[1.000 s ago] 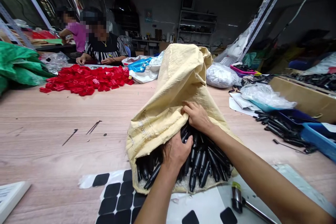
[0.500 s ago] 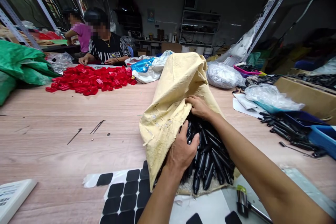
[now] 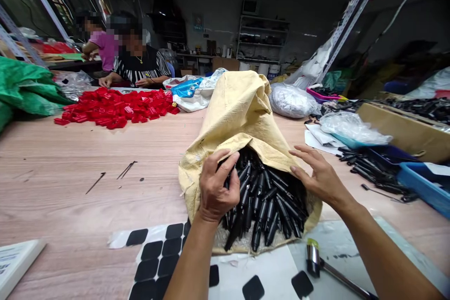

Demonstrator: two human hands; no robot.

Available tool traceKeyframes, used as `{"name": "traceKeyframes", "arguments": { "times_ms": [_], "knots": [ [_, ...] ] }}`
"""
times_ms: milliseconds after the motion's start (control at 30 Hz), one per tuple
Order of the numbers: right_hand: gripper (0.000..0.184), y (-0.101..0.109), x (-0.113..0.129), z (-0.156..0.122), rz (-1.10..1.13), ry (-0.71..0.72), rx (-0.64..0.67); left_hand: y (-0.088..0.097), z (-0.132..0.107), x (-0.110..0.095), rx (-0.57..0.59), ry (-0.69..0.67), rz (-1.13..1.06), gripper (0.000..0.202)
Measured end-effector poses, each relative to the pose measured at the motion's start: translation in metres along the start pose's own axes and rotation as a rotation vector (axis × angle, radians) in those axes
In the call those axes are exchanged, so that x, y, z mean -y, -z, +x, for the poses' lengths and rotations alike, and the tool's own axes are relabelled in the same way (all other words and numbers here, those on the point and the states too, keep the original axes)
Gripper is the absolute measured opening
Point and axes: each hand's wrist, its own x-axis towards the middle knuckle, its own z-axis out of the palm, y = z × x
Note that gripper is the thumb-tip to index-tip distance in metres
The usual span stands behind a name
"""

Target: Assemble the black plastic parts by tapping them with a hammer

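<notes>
A pale yellow woven sack (image 3: 225, 117) lies on the table with its mouth facing me. Inside the mouth is a heap of black pen-like plastic parts (image 3: 260, 206), several with pointed ends. My left hand (image 3: 220, 187) is at the left side of the mouth, fingers curled on the sack's edge, thumb in front of the black parts. At the right side, my right hand (image 3: 318, 176) has its fingers spread, fingertips against or close to the sack's rim. Whether they touch the cloth I cannot tell. A sheet of black rounded square pads (image 3: 149, 251) lies below left of the sack.
A hammer (image 3: 312, 258) with a yellow-green tip lies right of the sack. Red plastic parts (image 3: 116, 108) are piled at the far left, before two seated people. Black parts, a blue bin (image 3: 427, 185) and a clear plastic bag (image 3: 353, 126) are on the right. Hex keys (image 3: 94, 183) lie left.
The sack's flap has been pulled up and back, so more black parts show. My right hand has let go and moved right; my left hand has moved left along the edge.
</notes>
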Motion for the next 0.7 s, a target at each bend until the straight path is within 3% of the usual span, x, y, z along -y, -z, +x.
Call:
{"name": "traceKeyframes", "arguments": {
  "times_ms": [133, 267, 400, 500, 600, 700],
  "knots": [
    [0.037, 0.003, -0.015, -0.019, 0.037, -0.153, -0.030, 0.007, 0.003, 0.018, 0.057, 0.312, 0.427, 0.064],
    [0.036, 0.017, -0.009, -0.026, 0.011, -0.156, 0.017, 0.015, 0.001, 0.035, 0.145, 0.661, 0.626, 0.066],
    [0.035, 0.040, 0.008, -0.039, -0.023, -0.094, 0.051, 0.027, 0.004, 0.039, 0.169, 0.759, 0.630, 0.061],
    [0.035, 0.053, 0.021, -0.062, 0.000, -0.094, 0.148, 0.039, 0.009, 0.040, 0.138, 0.799, 0.650, 0.062],
    [0.033, 0.055, 0.030, -0.096, 0.016, -0.091, 0.294, 0.050, 0.007, 0.050, 0.124, 0.906, 0.657, 0.072],
    [0.039, 0.048, 0.033, -0.130, -0.001, -0.119, 0.422, 0.054, -0.004, 0.068, 0.165, 1.018, 0.501, 0.078]
  ]
}}
